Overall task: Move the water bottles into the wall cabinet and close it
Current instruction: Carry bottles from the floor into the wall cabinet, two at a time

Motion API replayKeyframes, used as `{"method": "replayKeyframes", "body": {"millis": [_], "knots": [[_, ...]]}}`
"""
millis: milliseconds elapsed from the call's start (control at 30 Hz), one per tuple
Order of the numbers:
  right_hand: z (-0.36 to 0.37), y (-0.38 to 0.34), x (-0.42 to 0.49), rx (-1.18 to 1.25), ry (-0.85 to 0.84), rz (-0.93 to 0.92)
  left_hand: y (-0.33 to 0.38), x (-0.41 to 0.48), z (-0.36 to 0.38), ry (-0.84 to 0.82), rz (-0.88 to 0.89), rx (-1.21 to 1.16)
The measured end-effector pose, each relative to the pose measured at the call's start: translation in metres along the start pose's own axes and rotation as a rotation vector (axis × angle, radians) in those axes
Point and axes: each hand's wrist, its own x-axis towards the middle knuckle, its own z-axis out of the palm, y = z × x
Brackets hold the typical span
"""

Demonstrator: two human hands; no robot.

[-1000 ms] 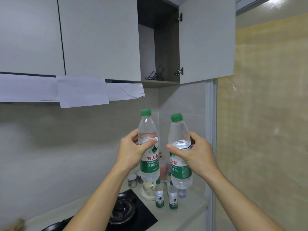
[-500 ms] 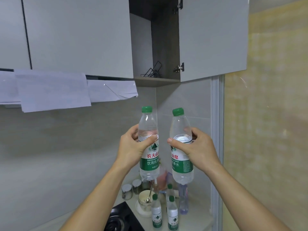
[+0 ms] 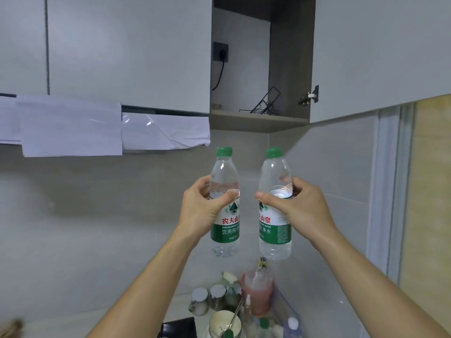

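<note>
I hold two clear water bottles with green caps and green labels, upright and side by side in front of me. My left hand (image 3: pixel 203 211) grips the left bottle (image 3: pixel 225 225) around its upper body. My right hand (image 3: pixel 302 211) grips the right bottle (image 3: pixel 275 230) the same way. Both bottles hang below the open wall cabinet (image 3: pixel 258 120), whose shelf edge is just above their caps. The cabinet door (image 3: pixel 380 52) stands swung open to the right. A black wire rack (image 3: pixel 266 104) sits on the shelf inside.
White paper sheets (image 3: pixel 70 128) hang under the shut cabinets at left. Down on the counter stand small jars (image 3: pixel 207 298), a pink bottle (image 3: pixel 258 291), a cup with a spoon (image 3: pixel 225 325) and more green-capped bottles (image 3: pixel 264 325). A socket with a cable (image 3: pixel 220 54) is on the cabinet's back wall.
Both hands have risen with the bottles toward the cabinet opening. The view has tilted up, showing more of the cabinet's inside and less of the counter.
</note>
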Motion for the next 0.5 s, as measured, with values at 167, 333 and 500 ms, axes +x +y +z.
{"method": "replayKeyframes", "body": {"millis": [167,333,500], "knots": [[-0.008,0.023,0.043,0.067,-0.066,-0.003,-0.005,0.022,0.026,0.067,-0.003,0.034],[-0.001,0.041,0.084,0.133,-0.1,-0.002,-0.01,0.051,0.039,0.073,0.024,0.097],[0.007,0.045,0.119,0.177,-0.083,-0.039,-0.016,0.087,0.044,0.075,0.095,0.169]]}}
